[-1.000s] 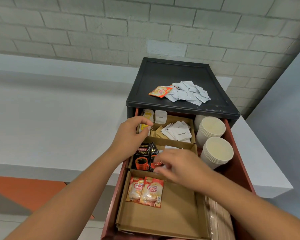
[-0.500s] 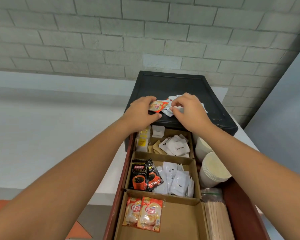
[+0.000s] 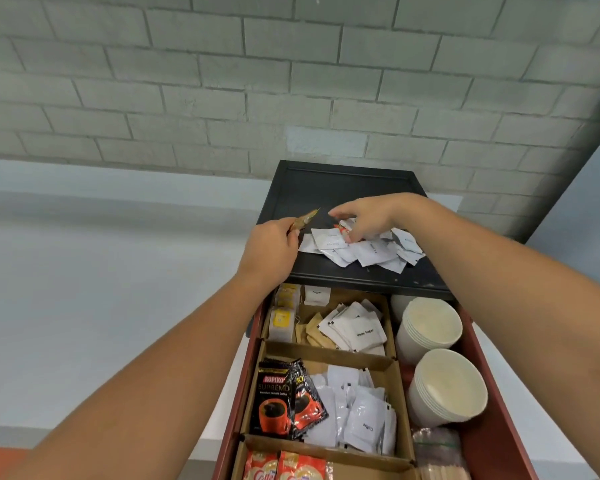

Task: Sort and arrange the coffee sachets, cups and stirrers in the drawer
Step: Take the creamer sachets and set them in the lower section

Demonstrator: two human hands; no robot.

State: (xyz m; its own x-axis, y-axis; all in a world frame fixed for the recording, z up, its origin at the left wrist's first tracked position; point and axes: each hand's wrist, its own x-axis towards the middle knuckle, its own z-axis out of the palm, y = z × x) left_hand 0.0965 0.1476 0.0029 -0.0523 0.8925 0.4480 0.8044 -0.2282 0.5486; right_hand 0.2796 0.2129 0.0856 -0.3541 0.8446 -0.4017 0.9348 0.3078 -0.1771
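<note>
Left hand (image 3: 271,251) pinches orange sachet (image 3: 305,219); right hand (image 3: 368,220), spread, touches white sachets (image 3: 371,252) atop cabinet (image 3: 326,188): a careless sweep could spill them.

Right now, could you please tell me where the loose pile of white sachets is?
In the head view, the white sachets lie on the black cabinet top, toward its front right, beneath the right hand and behind the open drawer.

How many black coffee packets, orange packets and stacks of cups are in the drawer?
Black Kopiko coffee sachets: 2
Orange Coffee-mate sachets: 2
Stacks of white paper cups: 2 in plain view; another may be hidden behind them
Total: 6
</note>
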